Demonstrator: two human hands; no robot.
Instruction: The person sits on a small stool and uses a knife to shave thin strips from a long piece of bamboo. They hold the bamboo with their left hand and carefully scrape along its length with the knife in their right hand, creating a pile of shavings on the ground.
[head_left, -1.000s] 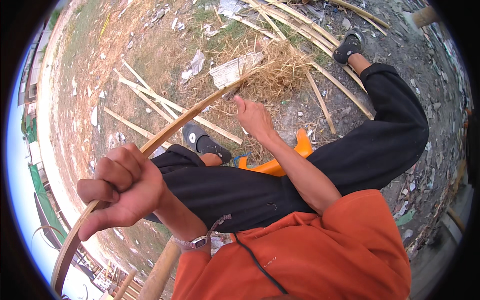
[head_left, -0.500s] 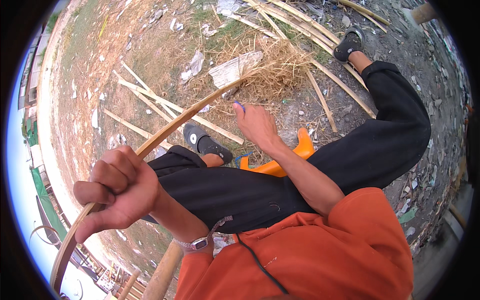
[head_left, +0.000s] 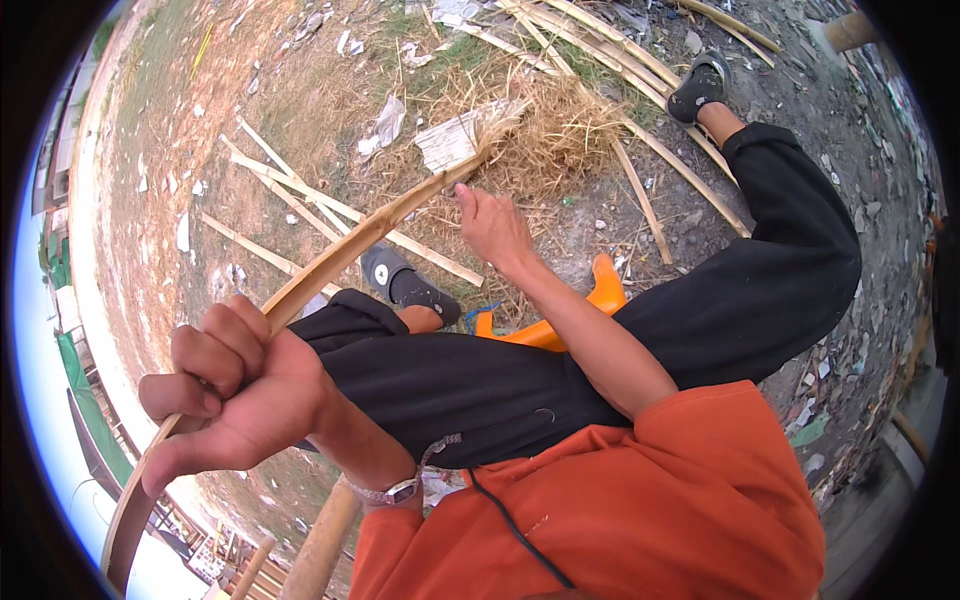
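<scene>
A long split-bamboo strip [head_left: 325, 268] runs slantwise from the lower left up to the middle of the view, its far end frayed. My left hand [head_left: 245, 395] is closed around the strip's near part, fingers curled over it and thumb along it. Just right of the strip's far end is my right hand [head_left: 492, 228], its fingers closed and thumb side towards the strip. What it grips is mostly hidden; only a small dark bit shows by the thumb. Beneath the far end lie a heap of pale shavings [head_left: 570, 125] and a whitish flat board [head_left: 455, 140].
Several bamboo strips [head_left: 350, 212] lie on the littered ground to the left, with more strips [head_left: 690, 180] at the upper right. An orange curved object [head_left: 545, 333] sits between my legs. My shoes [head_left: 405, 283] are near the strips. A bamboo pole [head_left: 325, 540] stands at lower left.
My right hand has moved slightly left and away from me, closer to the strip. The strip has shifted and turned a little in my left hand, showing more of its broad face.
</scene>
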